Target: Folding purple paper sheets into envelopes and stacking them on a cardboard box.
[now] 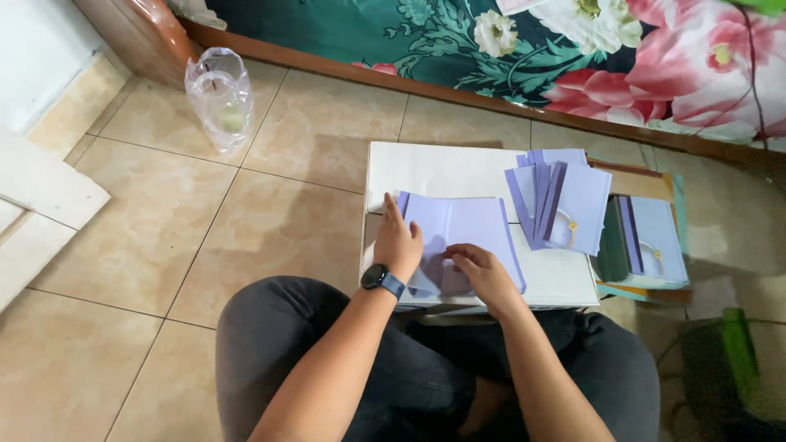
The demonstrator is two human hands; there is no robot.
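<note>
— Across the glossy beige floor tiles, what lies around the white board?

— Behind it runs a floral cloth, teal with big pink and white blooms, above a wooden edge. Well to the board's left, a crinkled clear plastic bag stands on the tiles. The board itself is flat, smooth and rectangular, resting in front of the person's dark-trousered crossed legs.

— And on the board?

— At its right end, a fanned pile of lavender cards, thin and stiff-looking, some standing on edge. Just off that end, a neater stack of cards lies on green and brown sheets.

— What's in hand?

— A folded lavender card, matte, opened flat at the board's near edge. The left hand, a dark watch with blue strap on its wrist, presses flat on the card's left half, fingers extended together. The right hand rests on the lower middle, fingers curled down against the paper, pinning rather than gripping it.
</note>
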